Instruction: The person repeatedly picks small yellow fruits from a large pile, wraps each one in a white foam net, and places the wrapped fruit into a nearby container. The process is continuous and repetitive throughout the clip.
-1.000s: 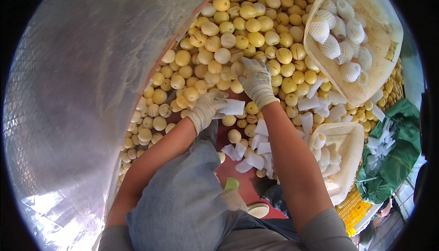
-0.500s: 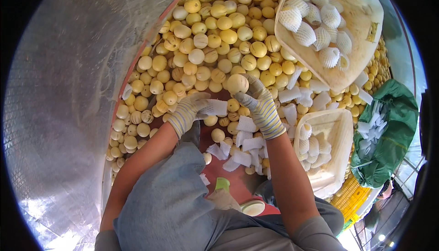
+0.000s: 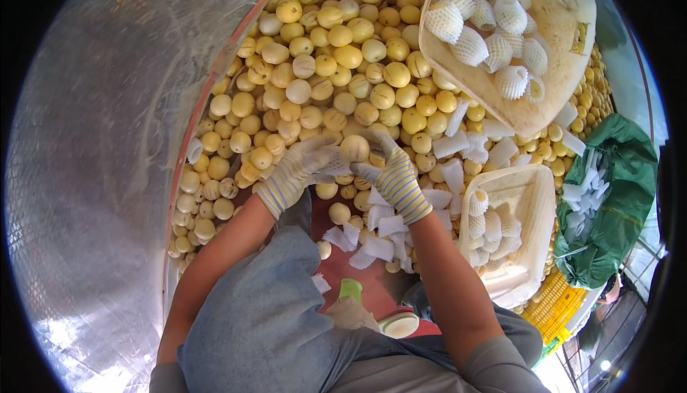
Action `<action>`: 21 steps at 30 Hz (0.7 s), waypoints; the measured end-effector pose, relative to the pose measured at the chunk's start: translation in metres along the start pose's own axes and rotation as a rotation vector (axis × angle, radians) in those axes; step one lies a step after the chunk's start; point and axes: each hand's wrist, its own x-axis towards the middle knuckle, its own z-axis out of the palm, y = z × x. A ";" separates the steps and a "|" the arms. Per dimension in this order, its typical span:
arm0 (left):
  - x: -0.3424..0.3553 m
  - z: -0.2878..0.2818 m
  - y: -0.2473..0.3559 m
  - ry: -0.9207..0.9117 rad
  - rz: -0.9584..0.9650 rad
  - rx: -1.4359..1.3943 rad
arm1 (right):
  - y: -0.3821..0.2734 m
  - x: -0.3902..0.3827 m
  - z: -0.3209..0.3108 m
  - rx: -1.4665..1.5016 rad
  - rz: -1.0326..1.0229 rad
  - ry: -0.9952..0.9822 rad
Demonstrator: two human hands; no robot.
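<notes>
Heap of yellow fruit (image 3: 347,56) fills the ground ahead. Large tub (image 3: 565,74) sits on it at upper right. Forearms come up from the lower edge and converge: right forearm (image 3: 458,282) leans up-left, left forearm (image 3: 222,271) leans up-right. Both hands gloved, nearly meeting low over the heap's near edge. Left hand (image 3: 297,172): wrist angled inward, fingers reaching right, pinching a white foam sleeve (image 3: 330,162) between thumb and fingers. Right hand (image 3: 392,178): fingers bent left, thumb below, gripping a pale round fruit (image 3: 355,148) at the fingertips. Fruit is between the hands, right by the sleeve's end; can't tell if they touch.
</notes>
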 end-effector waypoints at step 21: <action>-0.168 0.190 0.104 -0.307 0.414 1.755 | 0.023 -0.014 0.007 -0.175 0.200 0.025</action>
